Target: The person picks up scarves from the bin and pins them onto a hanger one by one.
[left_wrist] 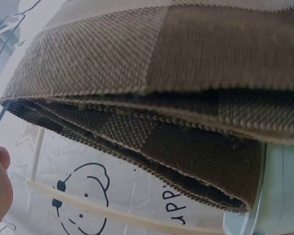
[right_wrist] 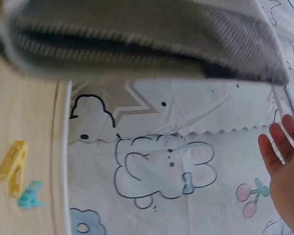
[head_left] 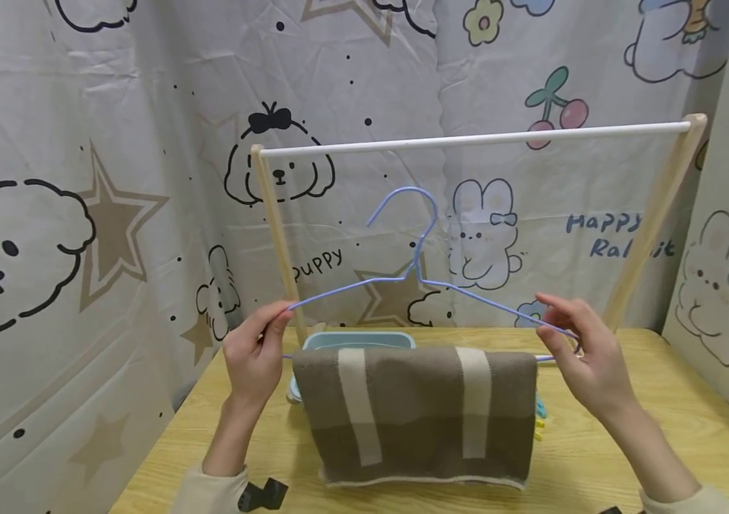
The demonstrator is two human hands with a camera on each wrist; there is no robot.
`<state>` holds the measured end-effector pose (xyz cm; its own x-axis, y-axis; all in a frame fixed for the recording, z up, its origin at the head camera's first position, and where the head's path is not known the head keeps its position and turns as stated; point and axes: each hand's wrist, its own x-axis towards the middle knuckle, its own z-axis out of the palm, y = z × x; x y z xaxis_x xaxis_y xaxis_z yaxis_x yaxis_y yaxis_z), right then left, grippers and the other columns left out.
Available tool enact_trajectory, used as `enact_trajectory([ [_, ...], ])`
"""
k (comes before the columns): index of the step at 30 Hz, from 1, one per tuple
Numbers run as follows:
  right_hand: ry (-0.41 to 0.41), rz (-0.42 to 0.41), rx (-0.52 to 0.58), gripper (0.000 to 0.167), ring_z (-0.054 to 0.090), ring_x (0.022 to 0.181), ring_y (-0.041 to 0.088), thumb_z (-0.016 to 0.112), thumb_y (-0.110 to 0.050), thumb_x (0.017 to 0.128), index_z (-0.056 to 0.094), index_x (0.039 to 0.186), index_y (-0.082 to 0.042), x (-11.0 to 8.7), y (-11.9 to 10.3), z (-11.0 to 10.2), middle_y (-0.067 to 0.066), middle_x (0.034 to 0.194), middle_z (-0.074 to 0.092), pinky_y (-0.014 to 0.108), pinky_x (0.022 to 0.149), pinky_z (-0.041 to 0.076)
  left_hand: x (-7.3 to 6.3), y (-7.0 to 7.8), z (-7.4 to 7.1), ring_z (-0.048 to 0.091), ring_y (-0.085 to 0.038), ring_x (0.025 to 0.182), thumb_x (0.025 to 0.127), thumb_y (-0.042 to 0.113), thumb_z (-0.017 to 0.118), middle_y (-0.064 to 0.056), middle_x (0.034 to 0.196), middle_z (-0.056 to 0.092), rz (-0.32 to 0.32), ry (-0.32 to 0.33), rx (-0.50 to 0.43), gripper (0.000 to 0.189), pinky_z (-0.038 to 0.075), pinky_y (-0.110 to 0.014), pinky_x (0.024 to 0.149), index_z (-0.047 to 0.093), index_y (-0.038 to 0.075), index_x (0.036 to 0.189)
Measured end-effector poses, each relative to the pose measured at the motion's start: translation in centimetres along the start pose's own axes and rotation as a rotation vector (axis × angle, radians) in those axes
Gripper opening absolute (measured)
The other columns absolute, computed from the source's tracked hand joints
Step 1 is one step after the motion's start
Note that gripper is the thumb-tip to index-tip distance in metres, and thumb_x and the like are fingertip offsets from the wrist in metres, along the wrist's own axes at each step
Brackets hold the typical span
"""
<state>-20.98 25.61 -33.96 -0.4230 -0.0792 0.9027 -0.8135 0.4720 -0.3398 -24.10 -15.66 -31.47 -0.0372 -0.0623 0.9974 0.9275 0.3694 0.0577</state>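
Observation:
A blue wire hanger [head_left: 415, 268] is held up, hook at the top. Over its lower bar hangs a folded brown towel [head_left: 415, 421] with two pale stripes. My left hand [head_left: 256, 350] pinches the hanger's left end between thumb and fingers. At the other end my right hand [head_left: 585, 357] holds the hanger, thumb in front and fingers around it. The towel's layered side edges [left_wrist: 152, 132] show in the left wrist view. In the right wrist view the towel [right_wrist: 147, 44] hangs blurred beside the right hand [right_wrist: 286, 171].
Behind the hanger stands a rack with a white rod [head_left: 467, 140] and wooden posts [head_left: 653, 221]. A light blue bin [head_left: 360, 339] sits partly hidden behind the towel. A yellow clothespin [right_wrist: 13, 166] and a teal clothespin [right_wrist: 31, 195] lie on the wooden table [head_left: 660, 407]. Printed curtains surround it.

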Motion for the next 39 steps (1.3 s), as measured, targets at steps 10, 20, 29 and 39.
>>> enact_trajectory([
  [10, -0.115, 0.159, 0.108, 0.026, 0.058, 0.093, 0.001, 0.051, 0.006, 0.099, 0.057, 0.124, 0.01, -3.1, 2.3, -0.8, -0.01, 0.103, 0.059, 0.008, 0.081, 0.048, -1.3, -0.2, -0.8, 0.06, 0.001, 0.074, 0.092, 0.016, 0.068, -0.026, 0.074, 0.066, -0.03, 0.108, 0.033, 0.031, 0.046, -0.009, 0.068, 0.071, -0.014, 0.087],
  [20, -0.32, 0.267, -0.104, 0.031, 0.054, 0.086, -0.003, 0.067, 0.0, 0.092, 0.065, 0.121, -0.008, -6.9, 5.1, -1.0, -0.003, 0.093, 0.061, 0.01, 0.074, 0.047, -1.4, 0.0, -0.2, 0.042, -0.009, 0.052, 0.093, 0.019, 0.067, -0.022, 0.064, 0.064, 0.064, 0.146, 0.071, 0.034, 0.034, -0.019, 0.052, 0.071, -0.014, 0.083],
  [29, -0.421, 0.342, -0.1, 0.028, 0.055, 0.08, -0.001, 0.067, -0.001, 0.092, 0.064, 0.119, -0.005, -9.0, 6.8, -1.1, -0.008, 0.09, 0.06, 0.02, 0.064, 0.049, -1.6, 0.2, -0.3, 0.034, -0.009, 0.048, 0.094, 0.019, 0.066, -0.014, 0.057, 0.057, 0.097, 0.148, 0.121, 0.033, 0.028, -0.02, 0.048, 0.072, -0.012, 0.083],
  [39, -0.453, 0.405, -0.128, 0.024, 0.054, 0.074, 0.001, 0.071, -0.006, 0.09, 0.068, 0.114, -0.011, -10.4, 7.9, -1.2, -0.01, 0.085, 0.061, 0.021, 0.059, 0.046, -1.9, -0.5, -0.3, 0.032, -0.008, 0.048, 0.094, 0.017, 0.066, -0.013, 0.058, 0.056, 0.099, 0.144, 0.113, 0.031, 0.026, -0.019, 0.047, 0.072, -0.012, 0.084],
])
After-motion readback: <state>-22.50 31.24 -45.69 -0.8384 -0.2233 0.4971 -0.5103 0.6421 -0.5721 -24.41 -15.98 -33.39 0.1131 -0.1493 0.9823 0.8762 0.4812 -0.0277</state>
